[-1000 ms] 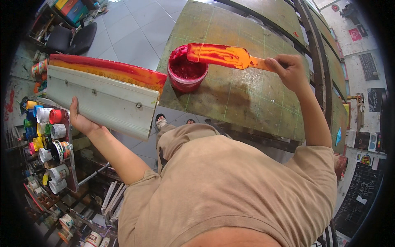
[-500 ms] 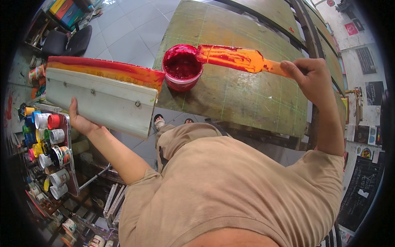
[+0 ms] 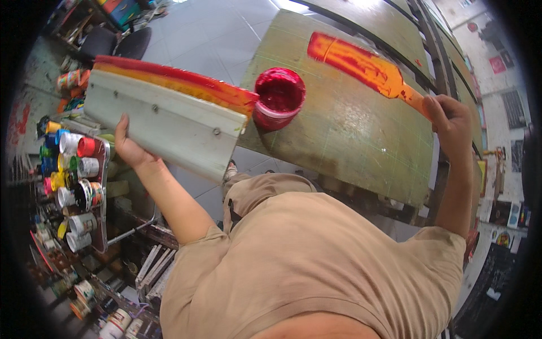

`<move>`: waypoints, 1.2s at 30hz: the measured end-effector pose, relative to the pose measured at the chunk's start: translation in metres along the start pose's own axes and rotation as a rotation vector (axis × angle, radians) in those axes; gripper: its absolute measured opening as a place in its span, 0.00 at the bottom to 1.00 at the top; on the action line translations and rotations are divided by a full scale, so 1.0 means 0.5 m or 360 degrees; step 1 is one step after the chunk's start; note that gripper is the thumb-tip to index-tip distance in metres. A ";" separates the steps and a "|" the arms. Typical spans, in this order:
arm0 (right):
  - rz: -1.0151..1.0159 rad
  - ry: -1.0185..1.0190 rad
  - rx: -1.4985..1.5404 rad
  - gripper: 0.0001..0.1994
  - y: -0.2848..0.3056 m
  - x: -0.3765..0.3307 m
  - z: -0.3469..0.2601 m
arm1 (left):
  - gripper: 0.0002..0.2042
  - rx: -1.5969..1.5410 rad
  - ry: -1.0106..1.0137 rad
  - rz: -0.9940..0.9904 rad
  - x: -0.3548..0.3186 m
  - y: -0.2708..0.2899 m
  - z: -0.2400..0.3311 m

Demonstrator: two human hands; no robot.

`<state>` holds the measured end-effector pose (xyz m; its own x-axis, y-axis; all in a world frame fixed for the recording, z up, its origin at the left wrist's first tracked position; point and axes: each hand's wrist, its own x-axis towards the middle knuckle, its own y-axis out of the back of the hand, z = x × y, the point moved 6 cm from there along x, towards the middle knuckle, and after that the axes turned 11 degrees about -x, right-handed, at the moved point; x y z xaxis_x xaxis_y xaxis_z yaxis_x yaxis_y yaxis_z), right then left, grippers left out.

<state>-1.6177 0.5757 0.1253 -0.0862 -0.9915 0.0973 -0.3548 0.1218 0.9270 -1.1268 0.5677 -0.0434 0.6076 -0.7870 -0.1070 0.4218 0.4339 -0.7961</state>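
Left hand (image 3: 129, 148) gripping a long squeegee (image 3: 164, 116) off the worktop's (image 3: 350, 147) left edge, its end touching the red ink tub (image 3: 278, 97) there, right hand (image 3: 449, 120) clenching an ink-smeared spatula (image 3: 367, 66) over the worktop's far side

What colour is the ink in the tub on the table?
Deep red, in the tub; it shows in the head view.

A screen-printing workshop. The left hand (image 3: 131, 148) holds a wide squeegee (image 3: 164, 121) edged in red ink, the right hand (image 3: 449, 117) an ink-smeared spatula (image 3: 367, 66). Between them a tub (image 3: 278, 97) of red ink stands on a long stained table (image 3: 350, 141). Ink jars (image 3: 70, 169) crowd a shelf beside the left hand.
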 end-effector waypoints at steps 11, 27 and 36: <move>0.0375 0.0998 0.0214 0.12 -0.057 -0.046 -0.077 | 0.19 -0.0097 -0.0177 -0.0088 -0.031 -0.074 0.064; 0.0717 0.0706 -0.0238 0.15 -0.073 -0.131 -0.196 | 0.23 -0.0043 -0.0470 -0.0031 0.027 -0.146 0.130; 0.0843 0.0393 0.0023 0.14 -0.154 -0.165 -0.288 | 0.27 -0.0167 -0.0608 -0.0020 0.046 -0.158 0.125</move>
<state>-1.4492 0.6414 0.0979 -0.0362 -0.7764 0.6292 -0.3352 0.6026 0.7242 -1.1040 0.5428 0.0544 0.8178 -0.5636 0.1167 0.3719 0.3627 -0.8545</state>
